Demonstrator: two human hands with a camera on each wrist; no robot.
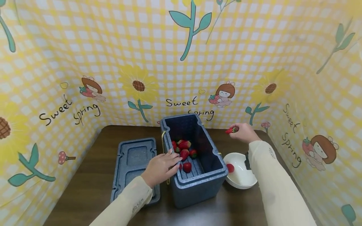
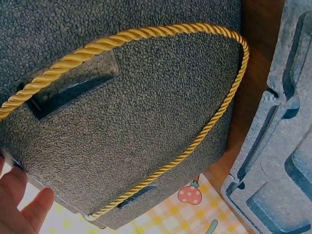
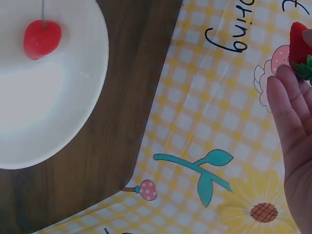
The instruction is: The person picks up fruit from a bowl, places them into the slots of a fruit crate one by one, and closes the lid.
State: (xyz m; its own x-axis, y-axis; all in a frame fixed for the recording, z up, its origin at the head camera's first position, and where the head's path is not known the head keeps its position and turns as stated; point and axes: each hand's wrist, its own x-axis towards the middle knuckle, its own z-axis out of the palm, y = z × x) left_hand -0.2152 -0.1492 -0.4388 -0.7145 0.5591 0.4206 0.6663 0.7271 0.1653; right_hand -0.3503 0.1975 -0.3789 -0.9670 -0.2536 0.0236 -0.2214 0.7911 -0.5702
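Observation:
My right hand (image 1: 244,133) pinches a red strawberry (image 1: 231,130) with green leaves, above the table's back right. In the right wrist view the strawberry (image 3: 298,46) shows between thumb and fingers. Across the left rim of a dark grey foam box (image 1: 195,188) lies my left hand (image 1: 163,166), its fingers reaching over the edge. Several red strawberries (image 1: 184,153) lie inside the box. A white bowl (image 1: 240,185) stands just right of it, below my right forearm. In the bowl is a red cherry (image 3: 43,41) with a thin stem.
The box's grey lid (image 1: 135,157) lies flat on the brown table (image 1: 87,179) at the left. A twisted gold cord (image 2: 195,141) hangs along the box's left side. Yellow checked cloth (image 1: 158,40) closes off the back and sides.

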